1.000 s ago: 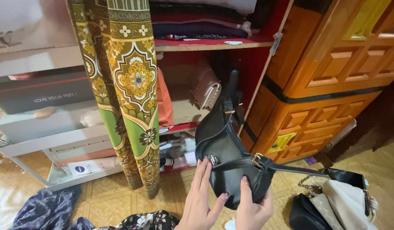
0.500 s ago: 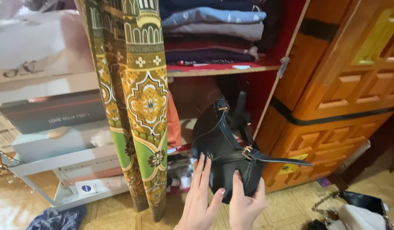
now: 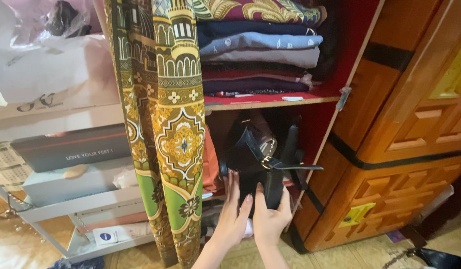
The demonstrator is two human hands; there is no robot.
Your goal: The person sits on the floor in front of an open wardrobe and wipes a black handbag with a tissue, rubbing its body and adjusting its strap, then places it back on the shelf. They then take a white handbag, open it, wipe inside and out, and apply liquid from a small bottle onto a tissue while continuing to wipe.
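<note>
A black handbag (image 3: 250,159) with a gold buckle and a strap sticking out to the right sits at the mouth of the red wardrobe's middle shelf (image 3: 270,102). My left hand (image 3: 233,214) lies flat against the bag's lower left side with fingers spread. Gripping the bag's bottom from below is my right hand (image 3: 270,219), thumb up on its front. A tan handbag (image 3: 263,137) shows partly behind the black one, deeper on the shelf.
A green and yellow patterned curtain (image 3: 165,124) hangs left of the opening. Folded clothes (image 3: 260,45) are stacked on the upper shelf. An orange wooden door (image 3: 405,144) stands open on the right. Shoe boxes (image 3: 71,154) fill a white rack on the left.
Both hands have carried the black handbag up and forward, from in front of the wardrobe into the middle shelf opening. The view has tilted upward, hiding the bags on the floor.
</note>
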